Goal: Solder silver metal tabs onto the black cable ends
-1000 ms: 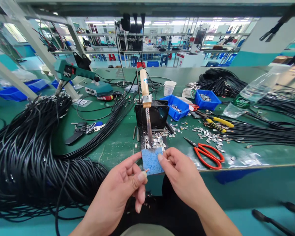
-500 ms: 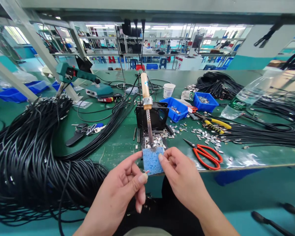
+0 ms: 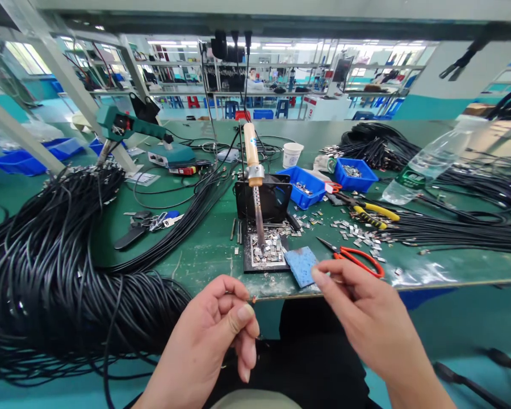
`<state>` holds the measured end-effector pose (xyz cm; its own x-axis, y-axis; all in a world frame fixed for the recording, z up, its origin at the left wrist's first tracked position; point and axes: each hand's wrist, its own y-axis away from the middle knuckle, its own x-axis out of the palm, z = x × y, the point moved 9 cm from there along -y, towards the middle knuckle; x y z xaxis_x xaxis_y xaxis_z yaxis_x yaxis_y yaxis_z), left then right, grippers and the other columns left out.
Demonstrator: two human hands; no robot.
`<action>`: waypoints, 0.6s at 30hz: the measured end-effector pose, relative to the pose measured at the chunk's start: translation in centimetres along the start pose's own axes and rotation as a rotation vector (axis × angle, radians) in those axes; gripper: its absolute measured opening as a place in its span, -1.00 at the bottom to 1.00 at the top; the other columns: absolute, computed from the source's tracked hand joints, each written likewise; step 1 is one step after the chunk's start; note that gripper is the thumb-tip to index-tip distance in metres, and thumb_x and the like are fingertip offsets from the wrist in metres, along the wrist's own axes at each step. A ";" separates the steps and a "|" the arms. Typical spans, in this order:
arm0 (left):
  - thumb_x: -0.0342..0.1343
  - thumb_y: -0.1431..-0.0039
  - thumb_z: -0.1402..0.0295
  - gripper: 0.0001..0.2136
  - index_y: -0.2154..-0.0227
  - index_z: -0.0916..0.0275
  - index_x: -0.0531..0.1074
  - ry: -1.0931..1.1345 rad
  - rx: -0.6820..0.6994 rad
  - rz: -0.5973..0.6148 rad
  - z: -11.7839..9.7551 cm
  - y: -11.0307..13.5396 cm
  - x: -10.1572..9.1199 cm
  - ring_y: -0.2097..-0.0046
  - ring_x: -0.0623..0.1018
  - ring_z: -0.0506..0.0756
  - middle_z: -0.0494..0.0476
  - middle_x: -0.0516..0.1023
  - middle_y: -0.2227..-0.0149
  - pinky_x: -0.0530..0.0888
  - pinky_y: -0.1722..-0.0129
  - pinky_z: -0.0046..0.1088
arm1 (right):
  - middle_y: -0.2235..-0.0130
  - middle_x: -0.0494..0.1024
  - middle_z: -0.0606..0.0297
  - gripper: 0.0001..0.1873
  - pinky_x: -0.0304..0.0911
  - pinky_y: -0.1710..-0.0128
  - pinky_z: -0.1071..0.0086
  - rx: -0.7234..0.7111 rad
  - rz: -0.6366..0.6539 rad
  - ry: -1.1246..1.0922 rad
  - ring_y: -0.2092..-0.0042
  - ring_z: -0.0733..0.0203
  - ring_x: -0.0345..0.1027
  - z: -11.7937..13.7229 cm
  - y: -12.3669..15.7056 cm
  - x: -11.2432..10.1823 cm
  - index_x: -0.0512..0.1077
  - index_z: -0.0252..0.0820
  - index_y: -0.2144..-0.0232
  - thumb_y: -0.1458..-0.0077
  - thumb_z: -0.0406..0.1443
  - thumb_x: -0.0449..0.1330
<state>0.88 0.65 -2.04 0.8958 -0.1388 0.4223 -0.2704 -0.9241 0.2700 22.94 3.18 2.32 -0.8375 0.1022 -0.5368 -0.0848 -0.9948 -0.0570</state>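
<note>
Open bench [image 3: 204, 250] strip between cable heap [image 3: 59, 267] and soldering iron [image 3: 255, 193] (upright, mid-bench); scissors [image 3: 357, 258], sponge [image 3: 302, 265] rightward.

Bright, sharp, edges bowed

left hand [image 3: 213, 346] grip: item [image 3: 254, 297] too small to tell | scissors [image 3: 360, 257]: partly behind right hand [image 3: 366, 318]

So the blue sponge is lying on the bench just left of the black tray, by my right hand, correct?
No: the head view shows the blue sponge just right of the black tray, not left. It does lie on the bench by the right hand.
</note>
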 end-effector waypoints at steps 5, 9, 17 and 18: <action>0.17 -0.42 0.29 -0.87 0.21 0.18 0.35 0.007 0.003 0.015 0.1 0.2 0.4 0.60 0.52 -0.04 -0.06 0.58 0.47 0.51 0.66 -0.60 | 0.38 0.44 0.37 -0.85 0.19 0.40 0.34 -0.197 0.154 -0.187 0.42 0.24 0.25 3.7 1.7 3.6 0.58 -0.04 0.30 -0.32 -0.18 0.26; 0.21 -0.39 0.25 -0.83 0.22 0.19 0.36 0.009 0.002 0.004 0.0 0.2 0.4 0.61 0.51 -0.05 -0.06 0.57 0.48 0.49 0.68 -0.62 | 0.28 0.53 0.33 -0.91 0.25 0.36 0.35 -0.220 0.199 -0.293 0.36 0.25 0.35 4.7 1.9 5.3 0.62 -0.03 0.21 -0.31 -0.23 0.29; 0.25 -0.36 0.23 -0.80 0.25 0.19 0.37 0.023 -0.003 0.006 0.2 0.1 0.5 0.61 0.50 -0.06 -0.06 0.56 0.49 0.48 0.68 -0.65 | 0.31 0.54 0.31 -0.82 0.26 0.31 0.33 -0.197 0.264 -0.342 0.31 0.21 0.40 4.8 2.1 6.6 0.66 -0.06 0.20 -0.35 -0.22 0.24; 0.26 -0.35 0.23 -0.80 0.25 0.19 0.37 0.025 -0.005 0.008 0.2 0.1 0.5 0.61 0.50 -0.06 -0.06 0.57 0.49 0.47 0.68 -0.65 | 0.31 0.54 0.31 -0.82 0.25 0.31 0.32 -0.188 0.269 -0.344 0.31 0.21 0.39 4.7 2.1 6.7 0.66 -0.06 0.20 -0.35 -0.22 0.23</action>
<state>1.38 0.41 -2.02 0.8843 -0.1374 0.4463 -0.2797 -0.9212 0.2705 14.65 1.74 2.59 -0.9492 -0.1973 -0.2450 0.2321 -0.9650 -0.1222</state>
